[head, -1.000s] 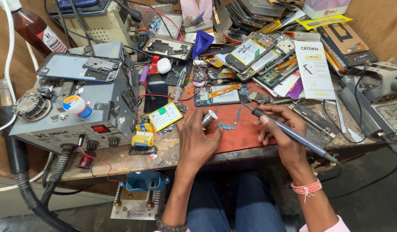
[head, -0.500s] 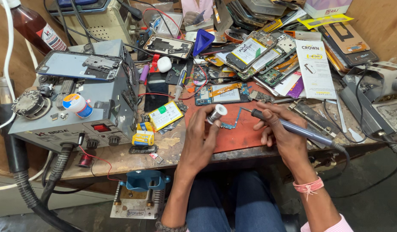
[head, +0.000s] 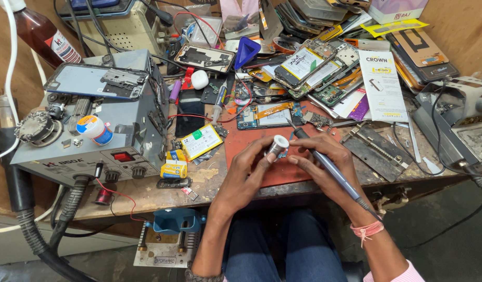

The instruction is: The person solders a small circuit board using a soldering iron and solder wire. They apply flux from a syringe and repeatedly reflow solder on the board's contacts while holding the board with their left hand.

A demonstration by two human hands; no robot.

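My left hand holds a small spool of solder wire above a red mat on the workbench. My right hand grips a soldering iron, its tip pointing up and left towards an opened phone board. The thumb and forefinger of my right hand touch the spool's end. Both hands meet over the red mat near the bench's front edge.
A grey hot-air rework station stands at the left with a phone back and a small jar on top. Several dismantled phones, a white leaflet and metal jigs crowd the back and right. A brown bottle stands far left.
My hands have risen slightly and come together; the spool has turned its end upward and the iron has swung closer to it.
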